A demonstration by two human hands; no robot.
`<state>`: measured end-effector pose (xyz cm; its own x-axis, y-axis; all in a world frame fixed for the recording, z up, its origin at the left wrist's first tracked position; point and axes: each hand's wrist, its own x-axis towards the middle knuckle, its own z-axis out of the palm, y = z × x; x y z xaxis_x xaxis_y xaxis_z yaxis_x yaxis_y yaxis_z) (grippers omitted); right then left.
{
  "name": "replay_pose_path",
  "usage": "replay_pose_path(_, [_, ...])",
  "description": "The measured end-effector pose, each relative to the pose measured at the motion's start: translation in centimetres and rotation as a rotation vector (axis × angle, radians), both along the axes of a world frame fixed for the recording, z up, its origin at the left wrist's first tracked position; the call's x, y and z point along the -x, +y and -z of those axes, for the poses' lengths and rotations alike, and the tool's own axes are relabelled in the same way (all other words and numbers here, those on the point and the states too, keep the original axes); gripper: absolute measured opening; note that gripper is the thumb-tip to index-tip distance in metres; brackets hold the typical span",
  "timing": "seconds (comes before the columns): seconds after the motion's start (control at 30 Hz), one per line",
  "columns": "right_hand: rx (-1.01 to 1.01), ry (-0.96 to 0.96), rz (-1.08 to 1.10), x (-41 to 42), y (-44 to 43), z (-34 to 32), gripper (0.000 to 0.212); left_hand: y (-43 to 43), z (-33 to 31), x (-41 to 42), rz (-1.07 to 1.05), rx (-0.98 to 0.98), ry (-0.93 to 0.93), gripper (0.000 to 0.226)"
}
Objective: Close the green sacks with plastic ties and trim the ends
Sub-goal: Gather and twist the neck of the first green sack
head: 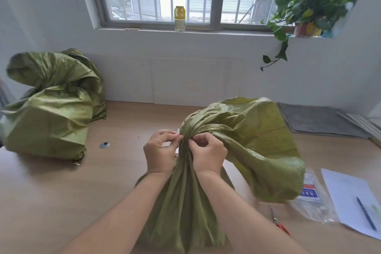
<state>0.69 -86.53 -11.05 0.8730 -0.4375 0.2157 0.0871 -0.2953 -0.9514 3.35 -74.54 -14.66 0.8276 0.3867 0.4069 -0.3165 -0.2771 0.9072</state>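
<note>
Pinching the plastic tie [178, 131] at the gathered neck, the left hand [159, 150] could lose the tail if the bunched cloth springs apart. The right hand [208, 152] grips that neck of the green sack [257, 140], mid-scene on the table [123, 171]. A second sack [47, 113] sits far left. At near right, the sack's loose flap overhangs a packet [313, 198], with the scissors [277, 220] just beside the flap.
</note>
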Motion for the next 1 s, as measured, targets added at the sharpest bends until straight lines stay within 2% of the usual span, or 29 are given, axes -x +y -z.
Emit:
replay_pose_path(0.17, [0.06, 0.067, -0.016, -1.0, -0.6, -0.6, 0.01, 0.9, -2.5, 0.3, 0.23, -0.128, -0.004, 0.013])
replay_pose_path(0.27, [-0.006, 0.095, -0.104, -1.6, -1.1, -0.7, 0.009, 2.2, -3.0, -0.2, 0.327, -0.236, 0.045, 0.015])
replay_pose_path(0.4, [-0.133, 0.11, -0.265, -1.5, -1.9, -0.4, 0.013, 3.5, -3.5, -1.4, 0.389, -0.465, -0.057, 0.015])
replay_pose_path(0.5, [-0.172, 0.098, -0.332, -1.4, -2.4, -0.1, 0.018, 4.0, -3.6, -2.2, 0.443, -0.546, -0.052, 0.012])
replay_pose_path(0.73, [-0.171, 0.07, -0.394, -1.8, -2.8, 0.3, 0.019, 3.7, -3.8, -2.9, 0.451, -0.731, -0.086, 0.009])
replay_pose_path(1.0, [-0.153, 0.024, -0.38, -2.0, -2.6, 0.8, 0.015, 3.9, -4.0, -3.2, 0.467, -0.805, -0.096, 0.009])
